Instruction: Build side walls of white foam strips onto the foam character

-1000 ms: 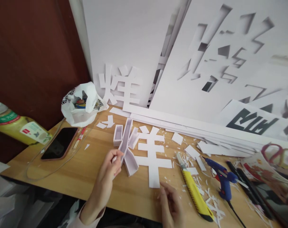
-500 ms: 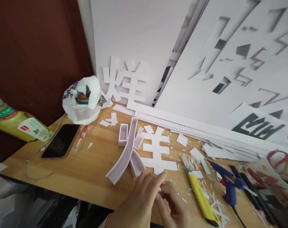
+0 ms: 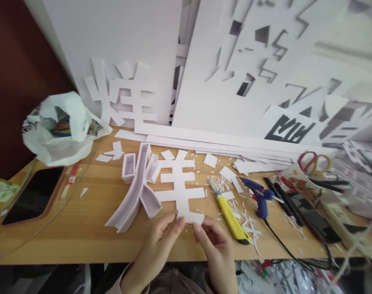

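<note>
A small white strip (image 3: 190, 217) is pinched at both ends, between my left hand (image 3: 163, 241) and my right hand (image 3: 215, 245). It sits at the lower end of a flat white character piece (image 3: 180, 192) lying on the wooden table; whether they touch I cannot tell. Left of that piece stands a white raised-wall character part (image 3: 137, 188), with a short box-shaped part (image 3: 129, 166) beside it. A yellow cutter (image 3: 231, 216) and a blue glue gun (image 3: 260, 196) lie right of my hands.
White boards (image 3: 216, 81) lean along the back. A plastic bag (image 3: 63, 130) and a phone (image 3: 35, 196) are at the left. Scissors (image 3: 314, 163), black pens (image 3: 284, 200) and white scraps (image 3: 250, 228) lie at the right. The table's front edge (image 3: 81, 257) is near.
The view has shifted right. My hands, close together before, have moved apart, and the white strip between them is now plainly visible.
</note>
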Available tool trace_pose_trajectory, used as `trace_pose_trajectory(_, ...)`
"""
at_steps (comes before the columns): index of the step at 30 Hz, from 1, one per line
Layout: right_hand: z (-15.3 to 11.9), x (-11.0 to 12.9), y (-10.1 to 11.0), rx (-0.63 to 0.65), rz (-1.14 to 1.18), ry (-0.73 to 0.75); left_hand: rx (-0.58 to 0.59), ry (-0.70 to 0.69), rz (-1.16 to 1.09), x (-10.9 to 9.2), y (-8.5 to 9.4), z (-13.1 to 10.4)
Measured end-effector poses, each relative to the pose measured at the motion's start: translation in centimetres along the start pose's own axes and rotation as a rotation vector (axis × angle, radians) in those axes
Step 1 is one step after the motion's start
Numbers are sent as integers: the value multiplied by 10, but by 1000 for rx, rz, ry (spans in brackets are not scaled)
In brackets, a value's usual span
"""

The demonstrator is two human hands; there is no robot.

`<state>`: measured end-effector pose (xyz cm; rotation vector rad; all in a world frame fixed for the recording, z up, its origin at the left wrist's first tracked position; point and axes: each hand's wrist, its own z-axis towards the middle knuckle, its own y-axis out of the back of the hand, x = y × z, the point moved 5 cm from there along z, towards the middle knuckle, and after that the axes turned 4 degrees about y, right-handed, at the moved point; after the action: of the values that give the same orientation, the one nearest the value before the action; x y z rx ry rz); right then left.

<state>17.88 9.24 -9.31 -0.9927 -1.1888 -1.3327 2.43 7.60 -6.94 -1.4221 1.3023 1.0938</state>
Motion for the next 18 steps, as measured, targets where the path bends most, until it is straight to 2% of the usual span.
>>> trace_pose_trajectory(2, 3, 2, 24, -126, -291, 143, -70, -12, 99, -1, -1, 0)
trace_pose_trajectory(4, 6, 3, 48, -312, -630, 252, -112, -57, 211, -4, -2, -2)
trace_pose_trajectory(6, 9, -4, 63, -392, -926, 223, -134, -105, 275, -5, -2, -6)
trace_pose_trajectory(9, 14, -17, 72, -370, -1095, 158, -208, -77, 240, -4, 0, -10)
trace_pose_trajectory(13, 18, -25, 74, -299, -1123, 118, -278, 11, 183, -4, -4, -10)
trace_pose_trajectory(15, 20, -26, 75, -265, -1157, 88, -317, -38, 235, -10, -7, -7)
trace_pose_trajectory(18, 26, -27, 71, -169, -1215, 64, -390, -184, 360, -24, -10, -2)
